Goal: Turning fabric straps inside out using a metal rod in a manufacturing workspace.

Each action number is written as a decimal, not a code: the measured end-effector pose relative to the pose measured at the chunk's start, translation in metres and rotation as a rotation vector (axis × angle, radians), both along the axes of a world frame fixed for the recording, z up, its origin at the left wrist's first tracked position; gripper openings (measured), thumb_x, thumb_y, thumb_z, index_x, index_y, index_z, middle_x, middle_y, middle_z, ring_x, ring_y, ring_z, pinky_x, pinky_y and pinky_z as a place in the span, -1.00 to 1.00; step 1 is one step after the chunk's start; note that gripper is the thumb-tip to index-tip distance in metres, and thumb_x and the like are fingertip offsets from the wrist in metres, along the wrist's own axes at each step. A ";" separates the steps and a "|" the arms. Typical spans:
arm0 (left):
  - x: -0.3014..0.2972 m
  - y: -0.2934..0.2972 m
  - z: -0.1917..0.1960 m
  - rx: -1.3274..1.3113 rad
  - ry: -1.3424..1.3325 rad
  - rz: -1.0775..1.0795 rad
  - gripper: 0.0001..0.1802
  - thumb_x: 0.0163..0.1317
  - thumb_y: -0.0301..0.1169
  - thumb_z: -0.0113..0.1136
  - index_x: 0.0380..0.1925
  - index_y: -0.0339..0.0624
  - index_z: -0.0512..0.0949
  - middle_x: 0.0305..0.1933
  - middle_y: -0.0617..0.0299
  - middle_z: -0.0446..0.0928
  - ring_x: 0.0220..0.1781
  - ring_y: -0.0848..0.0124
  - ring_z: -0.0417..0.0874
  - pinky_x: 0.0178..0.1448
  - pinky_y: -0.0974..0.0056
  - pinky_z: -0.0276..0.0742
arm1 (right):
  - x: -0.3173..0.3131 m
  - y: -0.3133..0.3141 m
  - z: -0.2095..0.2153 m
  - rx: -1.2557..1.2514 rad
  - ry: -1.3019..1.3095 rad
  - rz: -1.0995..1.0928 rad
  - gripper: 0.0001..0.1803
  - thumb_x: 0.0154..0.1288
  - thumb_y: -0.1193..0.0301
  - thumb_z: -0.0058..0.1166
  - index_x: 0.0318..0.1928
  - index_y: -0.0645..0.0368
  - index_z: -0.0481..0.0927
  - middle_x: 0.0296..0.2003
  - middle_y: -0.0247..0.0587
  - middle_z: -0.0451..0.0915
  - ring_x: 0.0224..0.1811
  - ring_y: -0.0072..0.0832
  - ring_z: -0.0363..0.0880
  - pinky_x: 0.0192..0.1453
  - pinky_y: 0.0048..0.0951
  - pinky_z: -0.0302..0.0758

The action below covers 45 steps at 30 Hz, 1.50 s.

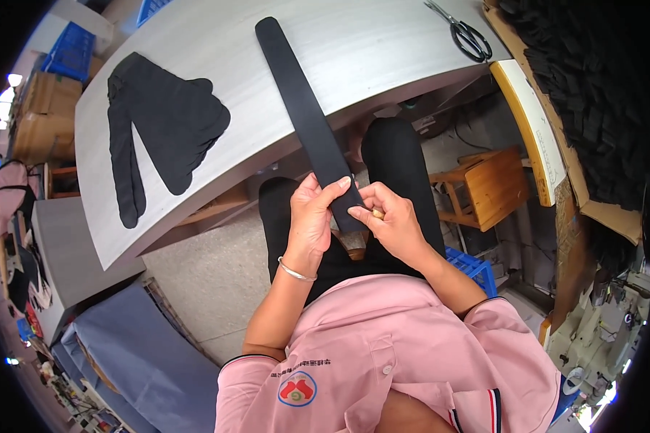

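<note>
A long black fabric strip runs from the grey table down over its edge to my lap. My left hand grips the strip's near end from the left, thumb on top. My right hand pinches the same end from the right, fingertips pressed on its lower edge. A silver bangle circles my left wrist. Both hands are held above my knees, below the table's front edge.
A pile of black cut fabric pieces lies on the table's left part. Scissors rest at the far right. A wooden stool and blue crate stand at my right; black foam pieces are stacked beyond.
</note>
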<state>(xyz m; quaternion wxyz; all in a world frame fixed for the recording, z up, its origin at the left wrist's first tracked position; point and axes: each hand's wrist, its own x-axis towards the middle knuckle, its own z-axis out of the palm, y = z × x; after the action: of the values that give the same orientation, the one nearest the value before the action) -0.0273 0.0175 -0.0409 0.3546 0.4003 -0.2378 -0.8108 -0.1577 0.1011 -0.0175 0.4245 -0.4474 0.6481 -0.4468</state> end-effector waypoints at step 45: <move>-0.124 0.058 0.001 0.033 0.047 -0.355 -0.76 0.36 -0.40 0.28 -0.48 0.03 0.44 -0.46 0.51 0.43 -0.51 0.69 0.41 -0.33 0.46 0.51 | -0.136 0.194 0.014 0.543 0.098 -0.274 -0.76 0.28 0.35 0.26 -0.08 0.11 0.63 -0.55 -0.22 0.58 -0.55 -0.42 0.62 -0.37 -0.36 0.47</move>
<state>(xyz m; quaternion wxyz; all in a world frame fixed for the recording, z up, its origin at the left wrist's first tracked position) -0.1517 0.0755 -0.0402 0.2048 0.3388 -0.2828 -0.8737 -0.2936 0.2954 -0.0035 0.4324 -0.2469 0.8180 -0.2881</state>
